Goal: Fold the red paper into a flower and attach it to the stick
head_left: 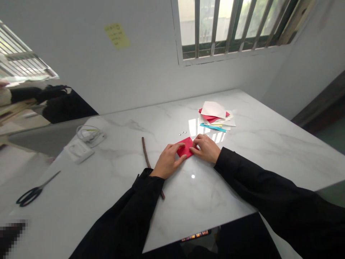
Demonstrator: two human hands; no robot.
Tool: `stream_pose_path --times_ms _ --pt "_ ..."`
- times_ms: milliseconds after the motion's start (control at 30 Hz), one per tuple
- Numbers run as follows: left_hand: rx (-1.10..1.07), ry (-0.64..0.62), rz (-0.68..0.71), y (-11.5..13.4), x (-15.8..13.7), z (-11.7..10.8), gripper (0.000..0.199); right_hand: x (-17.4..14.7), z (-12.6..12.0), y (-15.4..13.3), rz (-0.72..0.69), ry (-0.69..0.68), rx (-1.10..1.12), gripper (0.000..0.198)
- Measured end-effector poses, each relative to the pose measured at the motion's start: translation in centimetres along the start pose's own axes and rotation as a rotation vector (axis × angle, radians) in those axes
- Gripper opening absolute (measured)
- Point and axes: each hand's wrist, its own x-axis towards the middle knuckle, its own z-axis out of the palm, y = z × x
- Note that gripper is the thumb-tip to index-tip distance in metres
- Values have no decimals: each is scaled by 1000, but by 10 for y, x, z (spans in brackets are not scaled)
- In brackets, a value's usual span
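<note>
Through the head camera I have both hands over a small piece of bright red paper [185,150], which lies near the middle of a white, grey-veined, marble-look bench [107,183]. My left hand [167,161] comes in from the left with thumb and index finger spread moderately apart, their tips resting on the paper and not closed around it. My right hand [207,148] is at the paper's right edge, fingers curled and thumb tip on the sheet; at this size I cannot tell whether they pinch it or merely press.

Just beyond the paper sit three tiny shiny beads or drops [182,132]. Farther back, near the right hand, I see a loose pile of white, red, yellow and blue paper pieces [214,109]. A thin brown stick [145,153] lies left of the paper, its middle hidden by my black left sleeve [129,207].

Well to the left are a white block-shaped device [79,150] with a pale looped cable [90,135] beside it, and, nearer me, black-handled scissors [37,192] with the blades pointing away. A yellow sticky note [118,36] hangs on the wall [145,72], left of a barred window [221,30].
</note>
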Motion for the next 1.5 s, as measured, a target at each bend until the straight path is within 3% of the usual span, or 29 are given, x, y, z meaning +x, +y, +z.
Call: stream_pose_path --times_ms 267,967,1100,1300,1500 --pt "11 -17 82 0 2 -1 19 0 -1 -3 16 -6 5 19" --pt "66 34 92 -4 1 4 24 0 3 0 35 18 28 8" --pt "73 29 94 -5 0 4 26 0 -1 4 -4 -13 93 2" --pt "100 -14 89 -5 -1 2 25 0 -16 13 -115 -149 161 14" --pt "144 20 63 -3 -2 2 30 0 -19 14 -104 -174 149 18"
